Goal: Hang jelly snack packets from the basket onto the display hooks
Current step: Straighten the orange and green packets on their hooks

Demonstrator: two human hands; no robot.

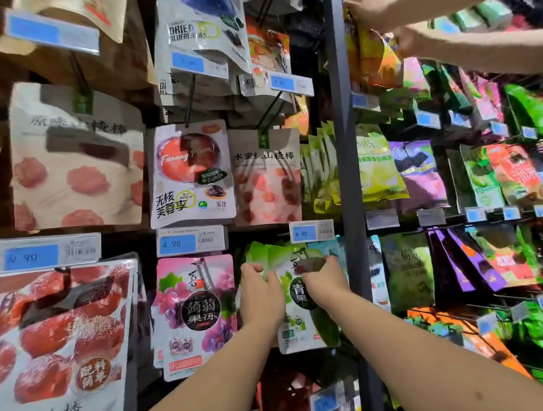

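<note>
**A:** Where is the green apple jelly packet [297, 305]?

**B:** Low on the display, near the middle, just left of the grey upright post [346, 169]. It is directly under a blue price tag [311, 231] reading 4.90, and it is the front one of a row of green packets [254, 254].

**A:** And the hands?

**B:** Both grip it by its top. The left hand [261, 296] has its fingers curled round the upper left edge. The right hand [324, 284] is curled over the upper right corner, its fingertips at the dark patch by the header. I cannot tell whether the hang hole sits on a hook, because the fingers cover that spot.

**A:** What is beside it?

**B:** Just to the left hangs a pink grape jelly packet [197, 311], under its own 4.90 tag. Further left is a large red hawthorn packet [56, 339]. Above are a plum packet [192, 175] and a peach hawthorn stick packet [265, 177], with a dried blueberries bag [202, 28] higher still.

**A:** And right of the post?

**B:** More hooks crowded with green, purple and red packets, blurred. At the far top right a second person's arms [477, 49] reach in to a yellow-orange packet [379, 59].
</note>
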